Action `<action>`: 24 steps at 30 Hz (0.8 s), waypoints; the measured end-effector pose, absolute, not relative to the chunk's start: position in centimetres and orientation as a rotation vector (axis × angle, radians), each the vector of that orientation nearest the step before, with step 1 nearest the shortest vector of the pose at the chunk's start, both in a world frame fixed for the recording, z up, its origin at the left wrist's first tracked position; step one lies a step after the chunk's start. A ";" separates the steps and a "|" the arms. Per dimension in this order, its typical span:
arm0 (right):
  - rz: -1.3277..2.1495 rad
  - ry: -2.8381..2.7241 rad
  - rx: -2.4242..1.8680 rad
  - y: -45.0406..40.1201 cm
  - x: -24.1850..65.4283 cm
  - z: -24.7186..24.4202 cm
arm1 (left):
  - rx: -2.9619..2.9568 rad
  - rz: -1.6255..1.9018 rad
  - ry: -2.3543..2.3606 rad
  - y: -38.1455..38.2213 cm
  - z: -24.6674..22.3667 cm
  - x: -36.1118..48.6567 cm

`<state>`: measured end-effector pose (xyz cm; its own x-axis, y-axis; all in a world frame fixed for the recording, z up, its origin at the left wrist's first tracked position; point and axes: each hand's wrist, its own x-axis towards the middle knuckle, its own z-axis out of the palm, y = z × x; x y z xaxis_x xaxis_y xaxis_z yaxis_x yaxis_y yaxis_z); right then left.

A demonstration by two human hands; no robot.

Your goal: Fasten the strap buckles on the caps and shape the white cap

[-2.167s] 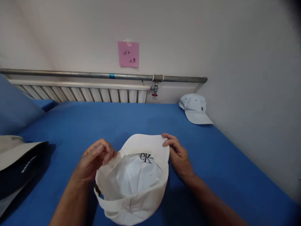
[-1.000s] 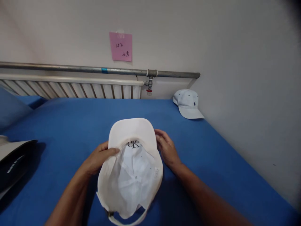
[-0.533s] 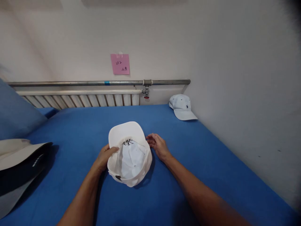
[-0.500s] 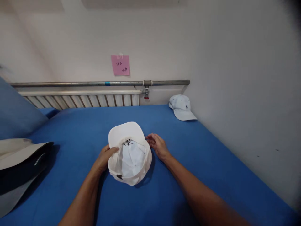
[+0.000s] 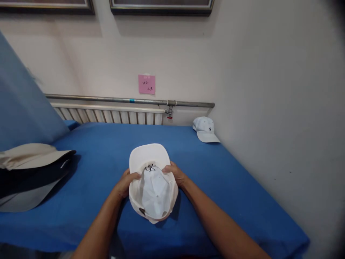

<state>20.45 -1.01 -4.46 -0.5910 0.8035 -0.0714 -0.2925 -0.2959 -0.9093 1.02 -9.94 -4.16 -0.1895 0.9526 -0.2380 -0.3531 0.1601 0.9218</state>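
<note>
A white baseball cap (image 5: 149, 154) is held upside down in front of me, its brim pointing away and its inside facing up. Black letters show inside near the brim. My left hand (image 5: 126, 183) grips the cap's left side, thumb over the edge where brim meets crown. On the opposite side my right hand (image 5: 175, 173) grips it the same way, thumb on top; the other fingers of both hands are mostly hidden. A second, pale cap (image 5: 206, 129) with a small dark emblem sits upright at the far right corner of the blue-covered surface (image 5: 113, 138).
At the left lies a stack of caps, with a beige cap (image 5: 35, 154) on top of dark and grey ones. A blue curtain (image 5: 24, 97) hangs at the left. Along the back wall run a metal pipe (image 5: 105, 99) and a radiator (image 5: 107, 116). A pink note (image 5: 147, 85) is stuck above.
My right hand has closed on the right edge of the white cap; before, its fingers were only beside it. The view has tilted up, bringing picture frames into sight.
</note>
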 end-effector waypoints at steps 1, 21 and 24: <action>1.971 -1.226 -0.703 -1.2 20.3 -4.6 | 0.689 1.360 1.171 -10.1 -4.1 1.3; 1.916 -1.290 -0.766 -2.8 19.5 -5.8 | 0.470 1.305 1.156 -10.9 -2.6 2.9; 1.871 -1.327 -0.781 -3.1 19.4 -5.9 | 0.490 1.300 1.161 -11.5 -2.5 2.8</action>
